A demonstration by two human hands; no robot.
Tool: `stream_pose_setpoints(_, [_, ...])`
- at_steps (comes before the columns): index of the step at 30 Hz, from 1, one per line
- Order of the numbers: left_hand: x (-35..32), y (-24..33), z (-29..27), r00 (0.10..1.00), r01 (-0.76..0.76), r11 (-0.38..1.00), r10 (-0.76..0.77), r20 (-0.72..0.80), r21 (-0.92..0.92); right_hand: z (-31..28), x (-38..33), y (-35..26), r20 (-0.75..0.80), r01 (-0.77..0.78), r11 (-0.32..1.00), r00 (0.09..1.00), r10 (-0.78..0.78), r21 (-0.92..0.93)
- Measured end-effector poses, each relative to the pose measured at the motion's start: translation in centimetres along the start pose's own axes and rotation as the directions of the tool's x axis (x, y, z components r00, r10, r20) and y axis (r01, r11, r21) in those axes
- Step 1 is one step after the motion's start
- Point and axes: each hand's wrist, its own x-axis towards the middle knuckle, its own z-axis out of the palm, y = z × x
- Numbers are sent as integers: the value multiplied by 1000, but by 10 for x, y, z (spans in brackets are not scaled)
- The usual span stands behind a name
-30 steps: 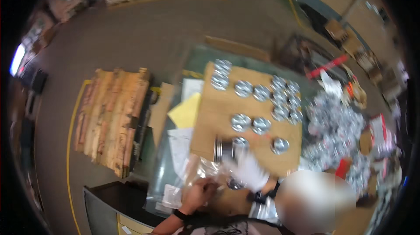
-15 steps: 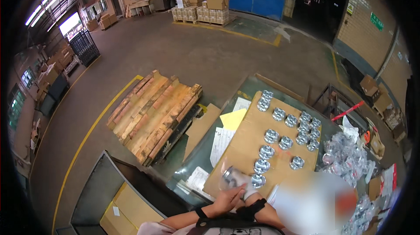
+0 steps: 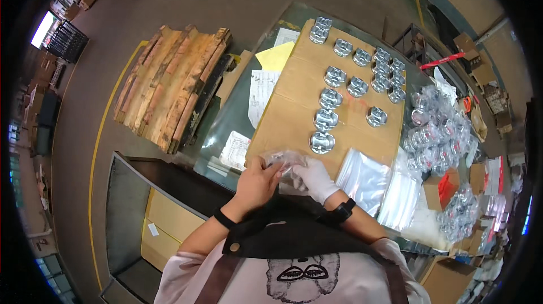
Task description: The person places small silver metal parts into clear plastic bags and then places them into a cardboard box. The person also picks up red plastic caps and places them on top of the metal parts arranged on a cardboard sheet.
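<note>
My bare left hand (image 3: 257,182) pinches one side of a clear plastic bag (image 3: 285,160) at the near edge of the cardboard sheet (image 3: 288,117). From the other side my right hand (image 3: 317,179), in a white glove, is closed on the same bag. What lies inside the bag is mostly hidden by my fingers and the crumpled film. Just beyond my hands a silvery metal piston (image 3: 322,142) stands on the sheet, with several more in a row behind it. A pile of flat clear bags (image 3: 363,178) lies to the right of my gloved hand.
Pistons wrapped in clear bags (image 3: 435,134) are heaped along the table's right side. Papers and a yellow sheet (image 3: 275,55) lie left of the cardboard. A wooden pallet (image 3: 172,86) stands beyond the left edge; a dark metal bin (image 3: 127,202) is at near left.
The view has tilted down, so table and hands appear higher. My right hand has drawn back from the piston row, and both hands now meet on the bag. The piston seen in it is now obscured.
</note>
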Motion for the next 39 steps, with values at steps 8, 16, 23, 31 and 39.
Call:
stream_pose_setpoints(8, [-14, -32, 43, 978, 206, 976, -202, 51, -76, 14, -3, 2, 442, 461, -159, 610, -657, -873])
stream_pose_setpoints(16, [-20, -9, 20, 989, 93, 995, -89, -117, 32, 21, 46, -5, 475, 438, -197, 730, -492, -877])
stream_pose_setpoints(23, [-10, -52, 40, 963, 262, 941, -269, -5, -212, 39, 71, 13, 312, 462, 50, 671, -672, -885])
stream_pose_setpoints(31, [7, -2, 14, 861, 170, 875, -356, -362, -454, -130, -52, 55, 67, 639, 492, 647, -759, -592])
stream_pose_setpoints(39, [30, 186, 85, 989, 79, 844, -2, 145, -530, -397, -124, 66, -779, -384, 681, 230, -583, -623])
